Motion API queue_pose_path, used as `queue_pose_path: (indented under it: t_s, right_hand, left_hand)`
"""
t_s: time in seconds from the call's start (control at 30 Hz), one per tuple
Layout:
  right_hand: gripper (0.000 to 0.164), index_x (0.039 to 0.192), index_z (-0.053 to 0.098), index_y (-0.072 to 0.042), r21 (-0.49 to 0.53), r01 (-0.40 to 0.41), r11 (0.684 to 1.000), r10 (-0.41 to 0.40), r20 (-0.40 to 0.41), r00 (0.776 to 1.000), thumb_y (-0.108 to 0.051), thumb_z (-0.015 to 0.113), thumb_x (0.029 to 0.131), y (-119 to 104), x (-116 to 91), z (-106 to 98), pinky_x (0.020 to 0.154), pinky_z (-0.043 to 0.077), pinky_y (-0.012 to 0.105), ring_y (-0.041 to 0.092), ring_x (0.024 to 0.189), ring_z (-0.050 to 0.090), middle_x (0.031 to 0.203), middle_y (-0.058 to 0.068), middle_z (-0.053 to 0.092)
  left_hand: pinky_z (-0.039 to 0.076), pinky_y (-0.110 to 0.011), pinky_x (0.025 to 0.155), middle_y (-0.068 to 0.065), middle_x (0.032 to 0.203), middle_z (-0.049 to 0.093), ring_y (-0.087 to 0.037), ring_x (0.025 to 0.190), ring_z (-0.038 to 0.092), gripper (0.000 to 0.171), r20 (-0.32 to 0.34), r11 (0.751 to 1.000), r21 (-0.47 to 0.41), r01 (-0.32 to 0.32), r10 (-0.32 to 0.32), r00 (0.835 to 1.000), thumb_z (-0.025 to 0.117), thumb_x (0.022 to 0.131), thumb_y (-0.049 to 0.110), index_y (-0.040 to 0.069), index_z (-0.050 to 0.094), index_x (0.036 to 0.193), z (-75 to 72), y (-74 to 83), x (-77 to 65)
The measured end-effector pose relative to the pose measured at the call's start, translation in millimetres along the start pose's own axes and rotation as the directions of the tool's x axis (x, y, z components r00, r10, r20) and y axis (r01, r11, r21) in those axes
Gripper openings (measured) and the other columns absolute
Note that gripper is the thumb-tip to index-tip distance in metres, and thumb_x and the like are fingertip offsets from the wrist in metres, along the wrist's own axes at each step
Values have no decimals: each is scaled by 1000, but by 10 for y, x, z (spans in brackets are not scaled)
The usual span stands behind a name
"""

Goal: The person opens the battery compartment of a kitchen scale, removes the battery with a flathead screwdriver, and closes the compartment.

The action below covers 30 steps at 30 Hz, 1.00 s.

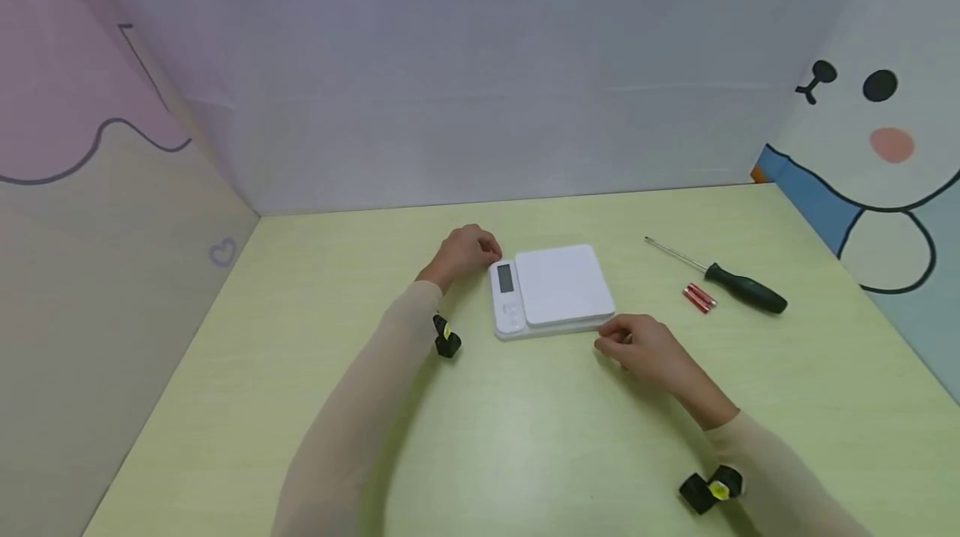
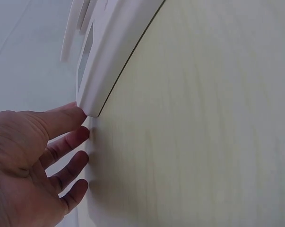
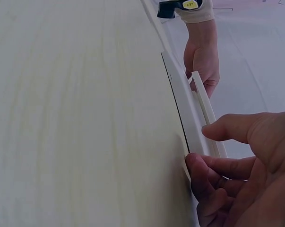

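A white kitchen scale lies flat on the table, its small grey display and buttons on the left side. At its far left corner is my left hand. In the left wrist view, the thumb and index finger of the left hand pinch that corner, and the other fingers curve loosely below. My right hand is at the near right corner. In the right wrist view, the thumb of the right hand lies against the scale's side and the index fingertip is at its lower edge.
To the right of the scale lie a few red batteries and a screwdriver with a dark green handle. The pale yellow table meets a plain back wall and printed side panels.
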State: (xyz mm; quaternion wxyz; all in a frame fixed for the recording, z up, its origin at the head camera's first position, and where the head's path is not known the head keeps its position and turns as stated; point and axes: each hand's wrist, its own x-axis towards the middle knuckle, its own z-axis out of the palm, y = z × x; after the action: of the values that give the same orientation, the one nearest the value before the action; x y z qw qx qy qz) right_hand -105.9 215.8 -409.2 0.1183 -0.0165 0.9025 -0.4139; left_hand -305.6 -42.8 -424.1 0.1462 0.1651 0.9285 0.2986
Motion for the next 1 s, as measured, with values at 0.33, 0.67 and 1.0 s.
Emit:
queue_pose_path:
  t_s: [0.33, 0.67, 1.0]
  right_hand:
    - [35, 110, 66, 6, -116, -21, 993, 16, -39, 999, -22, 70, 88, 18, 43, -51, 60, 42, 27, 15, 71, 52, 84, 5, 63]
    - [62, 125, 56, 11, -203, -5, 979, -4, -42, 999, -32, 75, 84, 77, 177, -89, 59, 38, 28, 16, 68, 48, 78, 5, 58]
    - [73, 133, 52, 9, -308, 54, 950, -42, 45, 998, -35, 78, 82, 159, 369, -230, 59, 33, 28, 17, 69, 44, 76, 5, 50]
  left_hand:
    - [41, -42, 96, -1, 113, 58, -24, 107, 49, 11, 12, 999, 27, -18, 18, 1000, 73, 87, 22, 22, 74, 98, 22, -59, -109]
    - [32, -55, 110, -5, 141, 50, -34, 128, 41, 40, 79, 965, 240, -102, 85, 993, 81, 80, 37, 28, 69, 117, 21, -123, -249]
    - [34, -47, 105, -1, 144, 46, -28, 129, 41, 72, 108, 948, 278, -153, 128, 986, 87, 67, 49, 31, 60, 131, 67, -112, -455]
